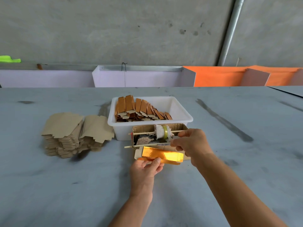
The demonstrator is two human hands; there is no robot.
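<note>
The left grip [146, 169] is clamped on the near left end of the shiny gold foil-faced card box [162, 155], with the thumb on top and the fingers beneath. The right grip [191, 143] has thumb and forefinger pinched together on what looks like a pale free end of tape [175, 137].

The scuffed grey tabletop [65, 185] carries everything. At its centre a white plastic tub [182, 108] holds a leaning row of folded copper-brown cartons [141, 108]. To the tub's left, well apart from both hands, lies a fanned stack of flat kraft card blanks [73, 133]. An open brown cardboard tray [141, 128] stands against the tub's near wall, with 2 thin wooden sticks [142, 133] across it. The far stick carries a yellowish roll of clear tape [165, 132].

The gold box lies just in front of this tray, its long side toward the person. Whether it rests on the tabletop or is lifted just off it cannot be told.

The box is probably very light, hollow and thin-walled, so a hard squeeze at mid-length would likely dent it. The foil face looks slippery and would show creases. The end, where folded flaps stiffen it, is the safer hold, with the thumb laid flat.

The tape should be limp and sticky. It is best held at its very tip and kept taut so it does not cling to itself.
</note>
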